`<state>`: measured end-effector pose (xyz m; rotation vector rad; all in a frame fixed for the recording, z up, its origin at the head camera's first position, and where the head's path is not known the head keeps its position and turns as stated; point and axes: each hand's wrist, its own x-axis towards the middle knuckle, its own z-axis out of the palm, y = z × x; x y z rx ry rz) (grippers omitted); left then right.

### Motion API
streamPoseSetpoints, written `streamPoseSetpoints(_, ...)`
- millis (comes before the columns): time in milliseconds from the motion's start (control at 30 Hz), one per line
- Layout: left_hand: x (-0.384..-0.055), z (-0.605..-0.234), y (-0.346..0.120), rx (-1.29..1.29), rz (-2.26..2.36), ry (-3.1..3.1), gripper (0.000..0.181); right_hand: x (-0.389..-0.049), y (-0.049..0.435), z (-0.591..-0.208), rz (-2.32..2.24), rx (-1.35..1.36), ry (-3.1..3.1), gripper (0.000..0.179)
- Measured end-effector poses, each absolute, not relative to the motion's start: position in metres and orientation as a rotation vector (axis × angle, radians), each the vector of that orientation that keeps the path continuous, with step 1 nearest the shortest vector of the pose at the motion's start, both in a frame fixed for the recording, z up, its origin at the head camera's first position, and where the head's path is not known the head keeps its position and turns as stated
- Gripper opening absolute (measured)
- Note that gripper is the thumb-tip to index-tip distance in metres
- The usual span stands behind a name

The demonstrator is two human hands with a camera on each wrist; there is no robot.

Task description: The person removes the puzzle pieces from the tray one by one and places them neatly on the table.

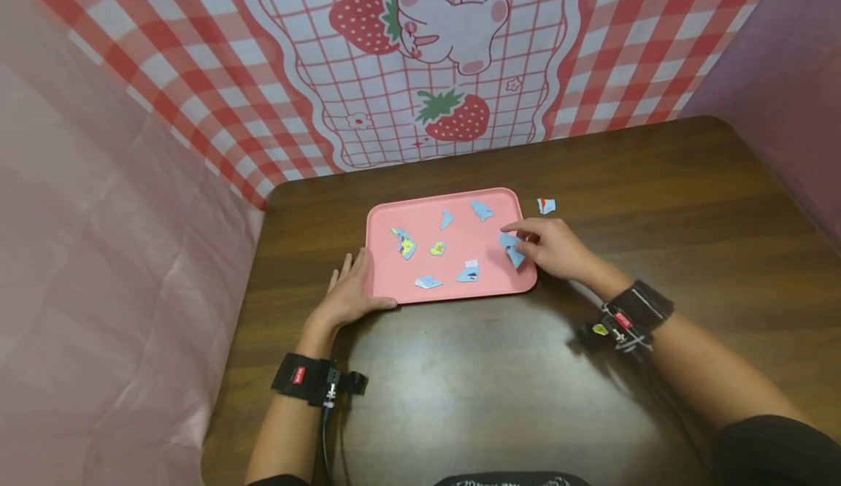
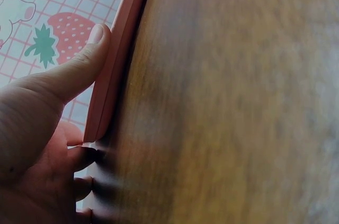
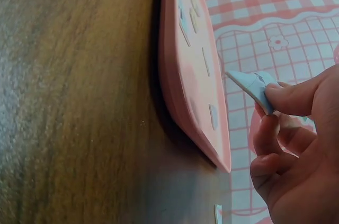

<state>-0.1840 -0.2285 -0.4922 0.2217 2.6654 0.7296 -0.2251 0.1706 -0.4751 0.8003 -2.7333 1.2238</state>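
My right hand pinches a light-blue puzzle piece between thumb and fingertips, held tilted over the right end of a pink tray. In the right wrist view, the pinched piece shows a pale edge and dark line marks. At the tray's near left corner is my left hand, fingers spread along the outer side and thumb lying against the rim. Several flat, irregular pieces lie in the tray, among them a blue-and-yellow one, a small yellow one and a blue one.
One more piece, white and blue with red, lies on the brown wooden table beyond my right hand. A red-and-white checked cloth with strawberries hangs behind the table. Cables trail from both wrist cameras.
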Motion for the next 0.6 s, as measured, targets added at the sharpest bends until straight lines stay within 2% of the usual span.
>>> streamPoseSetpoints(600,-0.185,-0.493,-0.229,0.23,0.716,2.667,0.126,-0.231,0.183,-0.474,1.274,0.491,-2.719,0.029)
